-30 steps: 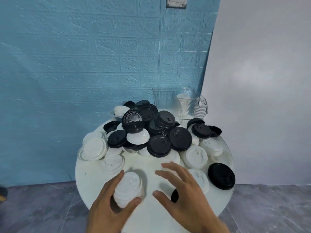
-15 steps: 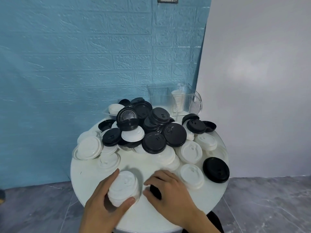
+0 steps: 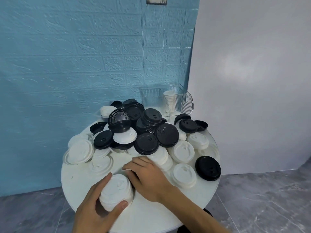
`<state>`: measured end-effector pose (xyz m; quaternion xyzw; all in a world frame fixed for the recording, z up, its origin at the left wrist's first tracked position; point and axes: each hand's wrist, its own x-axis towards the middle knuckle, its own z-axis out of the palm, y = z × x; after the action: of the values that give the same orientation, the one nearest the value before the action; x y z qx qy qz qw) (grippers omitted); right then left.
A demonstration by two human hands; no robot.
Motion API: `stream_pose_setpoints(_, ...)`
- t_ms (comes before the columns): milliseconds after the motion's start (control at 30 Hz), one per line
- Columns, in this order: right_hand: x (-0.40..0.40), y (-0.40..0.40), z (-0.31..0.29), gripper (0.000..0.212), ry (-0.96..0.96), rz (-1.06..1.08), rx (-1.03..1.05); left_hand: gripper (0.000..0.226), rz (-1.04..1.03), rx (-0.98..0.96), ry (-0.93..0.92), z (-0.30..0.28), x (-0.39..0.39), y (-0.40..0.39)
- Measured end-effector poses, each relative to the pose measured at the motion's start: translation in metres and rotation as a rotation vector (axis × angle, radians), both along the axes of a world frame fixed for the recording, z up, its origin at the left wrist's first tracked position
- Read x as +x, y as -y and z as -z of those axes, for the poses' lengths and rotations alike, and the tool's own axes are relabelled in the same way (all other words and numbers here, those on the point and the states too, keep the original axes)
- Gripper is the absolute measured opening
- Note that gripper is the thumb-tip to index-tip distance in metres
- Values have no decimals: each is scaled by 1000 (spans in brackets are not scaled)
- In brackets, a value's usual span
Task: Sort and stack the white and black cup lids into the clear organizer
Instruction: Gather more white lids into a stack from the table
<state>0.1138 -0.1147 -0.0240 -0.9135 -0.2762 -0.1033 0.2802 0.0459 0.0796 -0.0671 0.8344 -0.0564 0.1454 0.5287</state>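
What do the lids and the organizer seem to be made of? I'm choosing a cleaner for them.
White lids: thin moulded plastic by the look, matte, with raised rims and sip holes. Black lids: likely the same, with a slight sheen. Organizer: clear rigid plastic, probably acrylic; ribbed see-through walls.

A round white table [image 3: 80, 180] is standing on a grey marble floor [image 3: 262, 202]. Lying on it are loose white lids [image 3: 183, 177] and black lids [image 3: 208, 168], with a clear organizer [image 3: 168, 100] sitting at its far edge.
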Motion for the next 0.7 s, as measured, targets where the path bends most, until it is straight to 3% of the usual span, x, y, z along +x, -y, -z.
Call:
stream_pose_setpoints(133, -16, 26, -10, 30, 7, 70, 70, 87, -25, -23, -10, -4, -1, 3)
stream_pose_setpoints(367, -46, 103, 6, 26, 58, 443, 98, 83, -22, -46, -17, -11, -2, 8)
stream_pose_setpoints(500, -45, 108, 17, 34, -26, 469, -18, 79, -20, -32, -17, -13, -1, 10)
stream_pose_setpoints(700, -48, 98, 24, 34, -17, 452, 4, 82, -6, -9, -32, -10, -1, 6)
